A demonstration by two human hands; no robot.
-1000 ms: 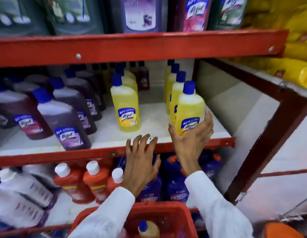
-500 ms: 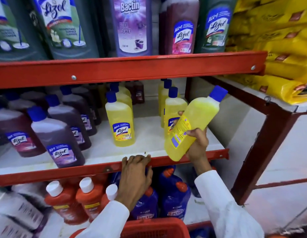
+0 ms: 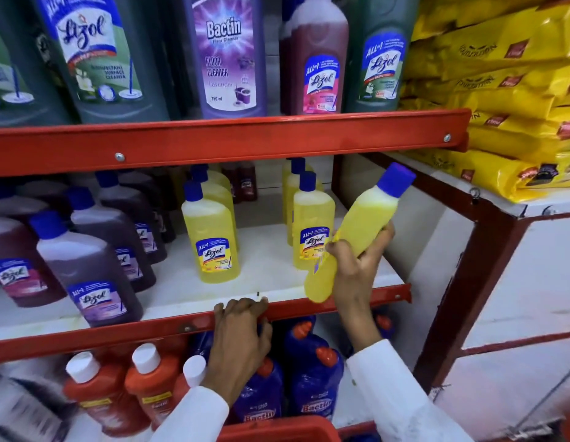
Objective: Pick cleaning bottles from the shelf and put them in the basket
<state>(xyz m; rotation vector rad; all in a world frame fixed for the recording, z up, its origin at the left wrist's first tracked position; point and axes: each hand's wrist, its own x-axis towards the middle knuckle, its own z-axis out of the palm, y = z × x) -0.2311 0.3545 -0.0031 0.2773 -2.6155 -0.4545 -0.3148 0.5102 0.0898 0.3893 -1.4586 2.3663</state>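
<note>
Two hands: both come out of white sleeves at the bottom of the view.
Right hand [image 3: 357, 266]: its fingers are wrapped tight around the middle of a yellow bottle [image 3: 357, 231].
Yellow bottle: it is lifted off the shelf and tilted, with its blue cap [image 3: 396, 177] up and to the right and its bottom down by the front edge of the middle shelf [image 3: 277, 272], near the right end.
Left hand [image 3: 239, 339]: its fingertips curl over the red front edge [image 3: 117, 330] of the middle shelf, about halfway along; it holds no bottle.
Middle shelf: more yellow bottles with blue caps stand upright on it, one row [image 3: 210, 234] near the middle and one row [image 3: 309, 218] just behind the lifted bottle.
Left side of middle shelf: dark purple bottles [image 3: 92, 275] with blue caps stand in rows.
Top shelf: big green bottles [image 3: 98, 59], a purple Bactin bottle [image 3: 227, 55] and a dark red bottle [image 3: 315, 59] stand along the front edge.
Bottom shelf: orange bottles with white caps [image 3: 98, 397] are on the left, blue Bactin bottles [image 3: 312, 390] are under the hands.
Basket [image 3: 277, 430]: its red rim shows at the very bottom, between the two sleeves, below the lifted bottle.
Far right: yellow bags [image 3: 516, 90] lie stacked on a white ledge beside the shelf.
</note>
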